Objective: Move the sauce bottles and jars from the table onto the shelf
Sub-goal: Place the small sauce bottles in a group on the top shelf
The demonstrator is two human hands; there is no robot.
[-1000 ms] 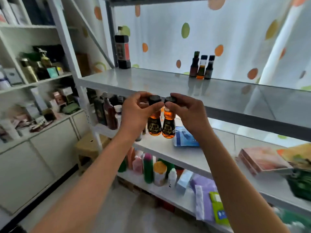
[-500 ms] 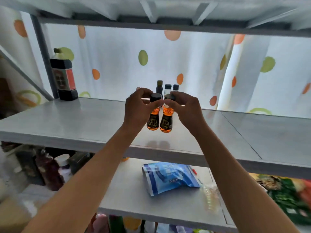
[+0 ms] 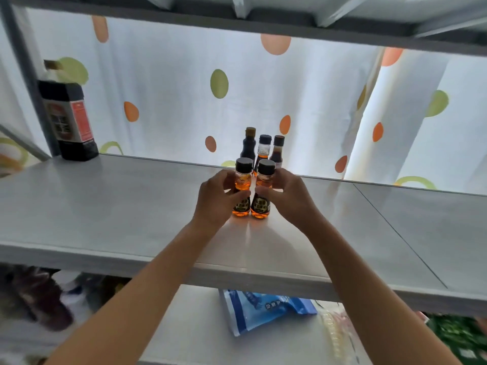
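— What sort of place is this?
— A small shop or storeroom, by the look: grey metal shelving (image 3: 105, 206) with small dark-capped sauce bottles (image 3: 263, 151), a tall dark bottle with a red label (image 3: 69, 119), and a blue packet (image 3: 263, 309) below.
— And behind?
— A white curtain with orange and green dots (image 3: 171, 88).

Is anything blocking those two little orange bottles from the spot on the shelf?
Nothing visible. The left hand and right hand hold the two orange bottles on bare shelf, just in front of three small bottles.
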